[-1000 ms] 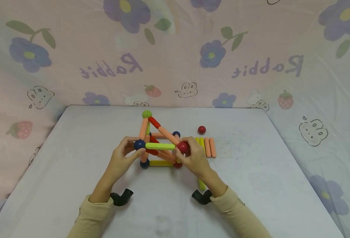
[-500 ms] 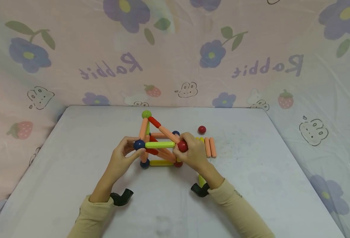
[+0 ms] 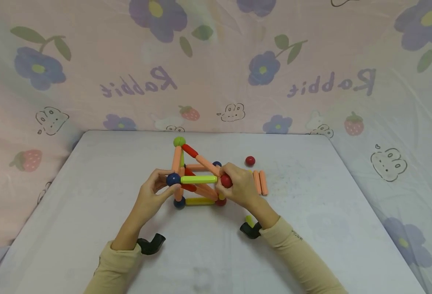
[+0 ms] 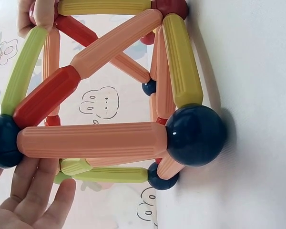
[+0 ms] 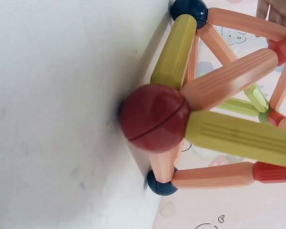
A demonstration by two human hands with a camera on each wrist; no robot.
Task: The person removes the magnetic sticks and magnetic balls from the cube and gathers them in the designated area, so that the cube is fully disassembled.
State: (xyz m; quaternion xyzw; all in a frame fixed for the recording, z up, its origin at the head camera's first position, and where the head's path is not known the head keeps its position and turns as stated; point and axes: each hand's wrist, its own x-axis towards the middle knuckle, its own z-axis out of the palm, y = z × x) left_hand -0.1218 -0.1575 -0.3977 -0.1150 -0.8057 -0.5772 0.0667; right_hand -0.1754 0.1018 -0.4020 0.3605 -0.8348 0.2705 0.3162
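A frame of ridged sticks and balls stands on the table. My left hand (image 3: 150, 201) holds its upper blue ball (image 3: 173, 179) between thumb and fingers. On the right, my right hand (image 3: 241, 185) grips the upper red ball (image 3: 226, 181). A light green stick (image 3: 199, 179) spans these two balls. Below it, a yellow stick (image 3: 200, 201) joins the lower blue ball (image 4: 196, 135) and the lower red ball (image 5: 155, 118), both resting on the table. The green ball (image 3: 179, 141) tops the far left, where a red stick (image 3: 190, 151) slopes off.
Right of the frame lie a loose red ball (image 3: 250, 161) and two orange sticks (image 3: 260, 182). A green stick (image 3: 249, 221) shows partly beneath my right wrist. Dark curved pieces (image 3: 152, 244) sit at both wrists. A patterned curtain (image 3: 208, 81) hangs behind the white table (image 3: 109, 151).
My right hand has turned slightly around the red ball, and its wrist has moved a little, covering more of the loose sticks. The left hand stays almost still on the blue ball.
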